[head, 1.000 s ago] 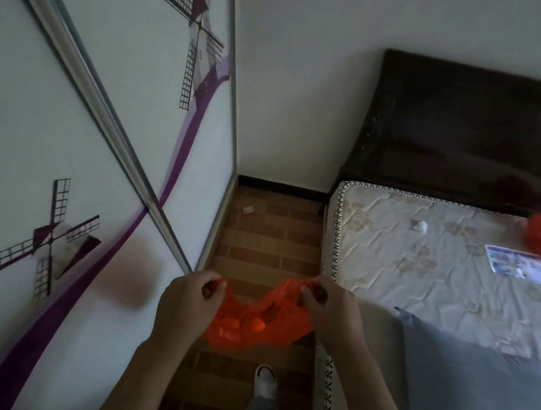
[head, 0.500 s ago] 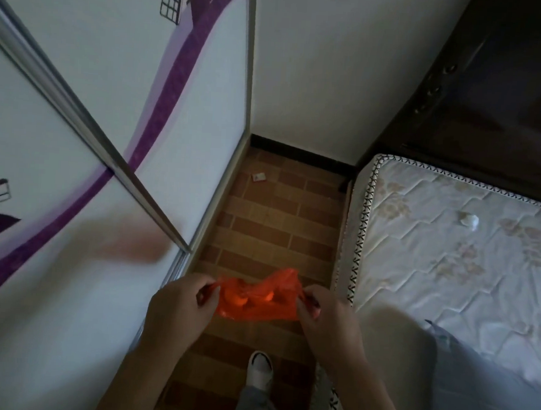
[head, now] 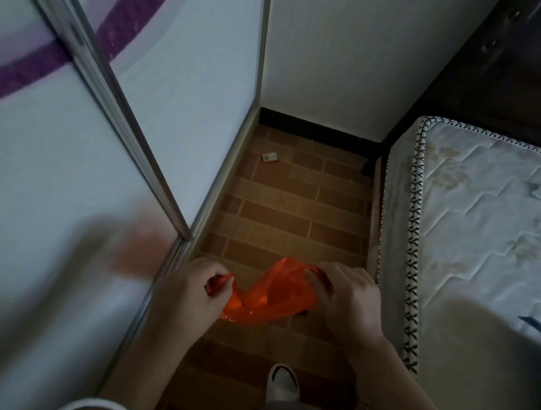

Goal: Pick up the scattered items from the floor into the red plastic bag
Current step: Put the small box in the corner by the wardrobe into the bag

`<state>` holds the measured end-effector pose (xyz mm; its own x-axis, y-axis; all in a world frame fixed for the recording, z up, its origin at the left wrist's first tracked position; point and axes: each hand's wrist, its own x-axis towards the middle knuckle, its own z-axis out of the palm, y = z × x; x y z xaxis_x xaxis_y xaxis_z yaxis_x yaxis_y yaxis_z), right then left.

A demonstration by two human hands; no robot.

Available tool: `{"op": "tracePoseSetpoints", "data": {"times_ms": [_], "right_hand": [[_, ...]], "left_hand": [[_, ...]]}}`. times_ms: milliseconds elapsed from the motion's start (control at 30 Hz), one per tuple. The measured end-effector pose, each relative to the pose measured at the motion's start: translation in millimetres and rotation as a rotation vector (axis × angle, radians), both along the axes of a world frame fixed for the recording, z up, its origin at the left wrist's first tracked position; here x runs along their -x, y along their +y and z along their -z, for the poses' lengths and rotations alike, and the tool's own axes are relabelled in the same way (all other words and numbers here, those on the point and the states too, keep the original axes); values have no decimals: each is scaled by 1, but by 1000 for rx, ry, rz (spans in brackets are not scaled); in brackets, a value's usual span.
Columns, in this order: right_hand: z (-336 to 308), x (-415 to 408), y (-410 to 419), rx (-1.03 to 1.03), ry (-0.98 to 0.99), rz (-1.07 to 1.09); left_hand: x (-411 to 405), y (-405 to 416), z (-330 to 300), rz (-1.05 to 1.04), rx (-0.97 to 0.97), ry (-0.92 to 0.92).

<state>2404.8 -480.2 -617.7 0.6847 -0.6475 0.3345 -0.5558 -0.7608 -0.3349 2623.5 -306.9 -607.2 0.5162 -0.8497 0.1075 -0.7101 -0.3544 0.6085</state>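
Brick-tiled floor (head: 294, 212) under red bag (head: 270, 296) between both hands

Under my feet runs a narrow floor of brown brick-pattern tiles (head: 294, 206). A small flat white-and-red packet (head: 269, 157) lies near its far-left corner; my white shoe (head: 282, 384) stands at the near edge.

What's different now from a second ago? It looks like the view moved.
The view tipped down and crept forward: the small wrapper on the floor looks nearer, and the windmill pictures and the label on the mattress left view. Unchanged: left hand and right hand grip the red bag between them.
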Motion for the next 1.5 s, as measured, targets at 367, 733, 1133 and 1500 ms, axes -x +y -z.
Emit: {"op": "tracePoseSetpoints", "data": {"times_ms": [367,733,1133,1500], "right_hand": [[188,-2,-25,-150,212,-277],[291,13,-29,28,250,-243],[395,-6,9,3,388,-219],[486,21,8,-255,688,-314]], "left_hand": [[13,9,190,-11,25,-16],[30,6,296,52,-70,-81],[39,-17,357,326,-260,-168],[26,-4,418,535,-937,-414]]}}
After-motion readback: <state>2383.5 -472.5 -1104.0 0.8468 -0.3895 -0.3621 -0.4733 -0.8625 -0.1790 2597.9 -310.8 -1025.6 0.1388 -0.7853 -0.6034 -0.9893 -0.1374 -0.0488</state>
